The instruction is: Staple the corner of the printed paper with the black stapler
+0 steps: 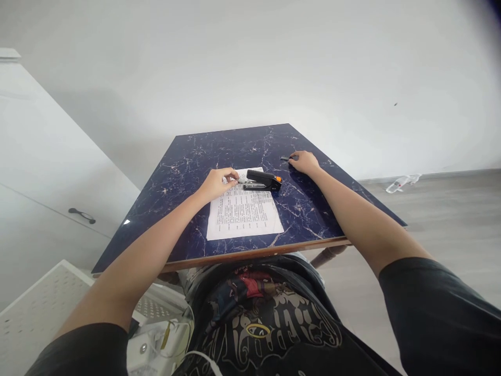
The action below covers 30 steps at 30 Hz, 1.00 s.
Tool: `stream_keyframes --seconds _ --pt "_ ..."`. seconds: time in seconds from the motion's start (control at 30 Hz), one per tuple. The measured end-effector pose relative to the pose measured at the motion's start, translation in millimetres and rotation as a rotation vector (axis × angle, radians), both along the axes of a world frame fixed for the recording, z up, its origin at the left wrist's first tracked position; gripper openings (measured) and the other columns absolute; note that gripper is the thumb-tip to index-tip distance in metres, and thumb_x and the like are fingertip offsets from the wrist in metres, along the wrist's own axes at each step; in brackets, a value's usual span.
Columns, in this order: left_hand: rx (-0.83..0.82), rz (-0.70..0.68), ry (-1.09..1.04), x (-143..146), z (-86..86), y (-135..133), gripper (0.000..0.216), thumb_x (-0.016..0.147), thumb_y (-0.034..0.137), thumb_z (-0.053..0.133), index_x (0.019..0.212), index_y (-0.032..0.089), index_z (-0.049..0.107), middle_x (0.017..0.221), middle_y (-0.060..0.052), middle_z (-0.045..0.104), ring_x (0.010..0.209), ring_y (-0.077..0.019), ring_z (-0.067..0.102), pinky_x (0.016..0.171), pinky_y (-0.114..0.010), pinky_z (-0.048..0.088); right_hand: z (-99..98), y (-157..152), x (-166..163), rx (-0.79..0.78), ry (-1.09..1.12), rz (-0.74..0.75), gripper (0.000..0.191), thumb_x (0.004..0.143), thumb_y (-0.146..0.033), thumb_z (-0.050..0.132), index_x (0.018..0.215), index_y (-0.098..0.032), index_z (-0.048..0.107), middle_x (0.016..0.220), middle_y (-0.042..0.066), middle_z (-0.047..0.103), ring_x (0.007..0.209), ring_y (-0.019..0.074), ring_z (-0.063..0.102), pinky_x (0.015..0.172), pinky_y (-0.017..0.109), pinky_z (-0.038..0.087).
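Observation:
A black stapler point(261, 180) with an orange part at its right end lies on its base over the upper part of a printed sheet of paper point(245, 216). Its top arm is raised from the base, and metal shows between them. My left hand point(219, 184) is closed, thumb and fingers pinching the metal piece at the stapler's left end. Farther right, my right hand point(304, 162) rests on the table with its fingers closed on a small dark grey strip point(285, 158), too small to make out exactly.
The dark blue marbled table point(219, 149) has a wooden front edge and stands near a white wall. At left are a white cabinet with a dark handle point(81, 214) and a white perforated surface point(43, 303). A clear plastic item point(402, 183) lies on the floor at right.

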<state>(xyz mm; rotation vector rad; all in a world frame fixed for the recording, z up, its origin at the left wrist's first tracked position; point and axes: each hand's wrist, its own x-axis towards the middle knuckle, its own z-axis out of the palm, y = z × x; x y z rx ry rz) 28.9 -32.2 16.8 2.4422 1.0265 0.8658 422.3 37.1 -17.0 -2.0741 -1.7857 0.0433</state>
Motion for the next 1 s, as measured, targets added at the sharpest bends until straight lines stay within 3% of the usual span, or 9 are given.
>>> stream_keyframes --seconds 0.6,1.0 --pt "-0.021 -0.009 0.026 -2.7 0.2 0.6 0.011 0.091 0.025 0.073 0.101 0.023 0.078 0.106 -0.006 0.081 0.088 -0.0197 0.073 0.078 -0.035 0.053 0.0 0.5 1.3 -0.004 0.008 0.004 0.043 0.095 -0.037 0.062 0.132 -0.022 0.078 0.129 0.011 0.077 0.123 0.0353 0.068 0.106 0.044 0.053" --pt "-0.022 0.001 0.045 -6.0 -1.5 4.5 0.011 0.089 0.025 0.075 0.099 0.025 0.079 0.107 -0.005 0.082 0.088 -0.0195 0.074 0.082 -0.036 0.053 0.4 -0.4 0.0 0.005 0.006 0.001 0.042 0.095 -0.037 0.063 0.131 -0.022 0.078 0.124 0.011 0.079 0.122 0.0340 0.069 0.105 0.043 0.053"
